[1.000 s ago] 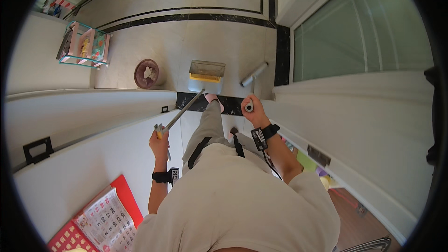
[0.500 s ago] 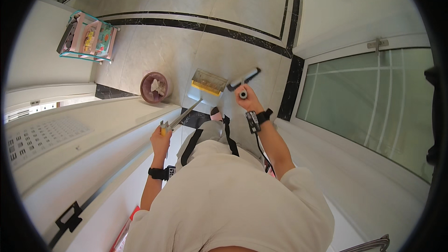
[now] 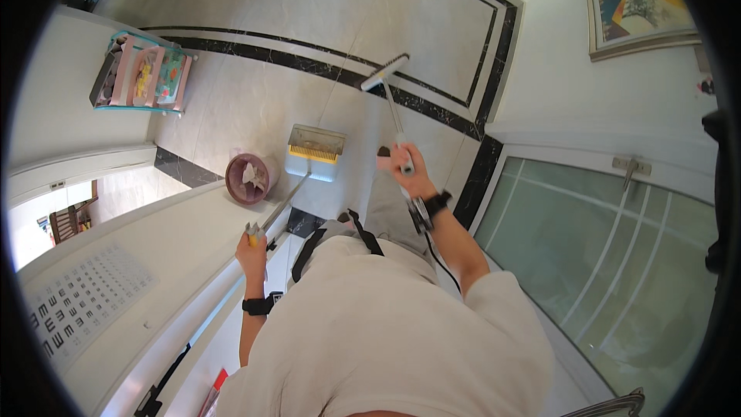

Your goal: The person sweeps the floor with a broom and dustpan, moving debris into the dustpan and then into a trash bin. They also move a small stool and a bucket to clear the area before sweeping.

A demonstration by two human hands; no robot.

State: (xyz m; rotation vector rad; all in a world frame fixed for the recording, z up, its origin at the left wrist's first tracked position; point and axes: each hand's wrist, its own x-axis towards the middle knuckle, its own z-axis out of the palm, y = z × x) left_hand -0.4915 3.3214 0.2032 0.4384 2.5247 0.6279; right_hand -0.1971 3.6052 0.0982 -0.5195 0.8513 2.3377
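My left hand (image 3: 251, 253) is closed round the handle end of a long-handled dustpan (image 3: 318, 139). The pan rests on the tiled floor, white in front with a row of yellow teeth and a grey see-through back; some debris seems to lie inside. My right hand (image 3: 411, 170) grips the pole of a broom (image 3: 385, 72), whose pole slants away from me. Its head, white with dark bristles, is over the black floor border, beyond and to the right of the dustpan. Whether the bristles touch the floor I cannot tell.
A pinkish round bin (image 3: 252, 179) with crumpled white paper stands left of the dustpan. Further left is a small pink-and-teal trolley (image 3: 147, 76) with things in it. A frosted glass door (image 3: 594, 255) closes the right side; a framed picture (image 3: 641, 4) hangs above.
The broom head has swung forward, from beside the dustpan out to the dark border. A foot has come forward below my right hand. My left hand still holds the dustpan.
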